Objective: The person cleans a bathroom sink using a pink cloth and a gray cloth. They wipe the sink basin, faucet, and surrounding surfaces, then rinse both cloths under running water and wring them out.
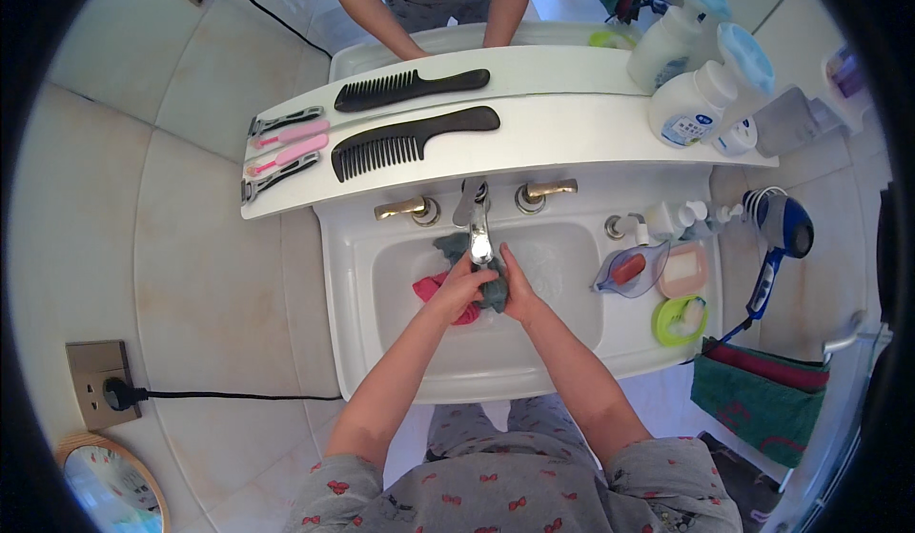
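Observation:
Under the chrome faucet (pixel 480 236), a wet grey-green cloth (pixel 493 291) is bunched between my two hands. My left hand (pixel 455 293) grips it from the left, thumb laid across the top. Against its right side lies my right hand (pixel 519 291), palm inward and fingers pointing up towards the spout. More grey-green fabric (pixel 450 245) shows behind my left fingers; whether it is the same piece, I cannot tell. A pink-red cloth (pixel 429 286) rests on the floor of the white sink basin (pixel 557 333), partly hidden by my left hand.
Brass-coloured tap handles (pixel 407 208) flank the faucet. A mirror shelf (pixel 572 132) above holds a black comb (pixel 414 140), a razor (pixel 279 175) and a white pump bottle (pixel 690 107). Soap dishes (pixel 679 320) line the sink's right rim, near a blue hair dryer (pixel 775 236) and green towel (pixel 758 404).

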`<state>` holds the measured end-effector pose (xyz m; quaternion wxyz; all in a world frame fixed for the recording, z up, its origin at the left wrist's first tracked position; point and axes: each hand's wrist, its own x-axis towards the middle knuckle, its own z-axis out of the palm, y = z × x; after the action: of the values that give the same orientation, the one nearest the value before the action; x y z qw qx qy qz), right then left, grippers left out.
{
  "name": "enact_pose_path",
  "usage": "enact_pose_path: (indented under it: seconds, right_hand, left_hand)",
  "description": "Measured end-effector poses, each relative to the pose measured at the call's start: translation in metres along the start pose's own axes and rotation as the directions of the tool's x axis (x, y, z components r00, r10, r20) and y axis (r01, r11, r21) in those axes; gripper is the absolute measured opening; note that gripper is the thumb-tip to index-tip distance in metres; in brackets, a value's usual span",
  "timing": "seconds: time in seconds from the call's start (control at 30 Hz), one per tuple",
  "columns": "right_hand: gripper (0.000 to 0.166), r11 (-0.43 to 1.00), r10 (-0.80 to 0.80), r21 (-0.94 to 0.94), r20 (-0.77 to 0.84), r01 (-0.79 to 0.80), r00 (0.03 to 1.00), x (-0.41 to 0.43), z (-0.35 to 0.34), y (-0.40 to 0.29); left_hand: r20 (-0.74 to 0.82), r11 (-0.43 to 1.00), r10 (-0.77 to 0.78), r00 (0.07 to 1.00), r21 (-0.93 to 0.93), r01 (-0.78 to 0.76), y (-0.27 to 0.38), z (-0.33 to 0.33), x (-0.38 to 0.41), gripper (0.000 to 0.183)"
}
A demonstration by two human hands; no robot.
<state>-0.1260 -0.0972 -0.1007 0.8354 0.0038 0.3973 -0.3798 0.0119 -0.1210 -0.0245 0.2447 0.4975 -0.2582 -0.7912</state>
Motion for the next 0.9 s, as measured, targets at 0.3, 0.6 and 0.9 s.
enact_pose_path:
  seconds: [0.3,0.6,0.9]
  right_hand:
    - [0.049,0.693,-0.458,-0.705,-0.272,0.149,0.846,0.042,-0.125,-0.011]
    - [0.042,-0.108,-0.493,-0.97,-0.139,-0.219,0.859,0.001,-0.062,0.014]
    - [0.043,0.524,-0.527,-0.794,-0.018,0.308,0.85,-0.041,0.032,0.05]
  left_hand:
    - [-0.003,0.201,0.484,0.875,0.974,-0.108,-0.007,-0.009,0.045,0.04]
    - [-0.345,0.982,-0.15,0.927,0.06,0.181,-0.124,-0.06,0.069,0.051]
    - [0.029,0.799,-0.216,0.976,-0.569,0.194,-0.123,-0.058,0.072,0.055]
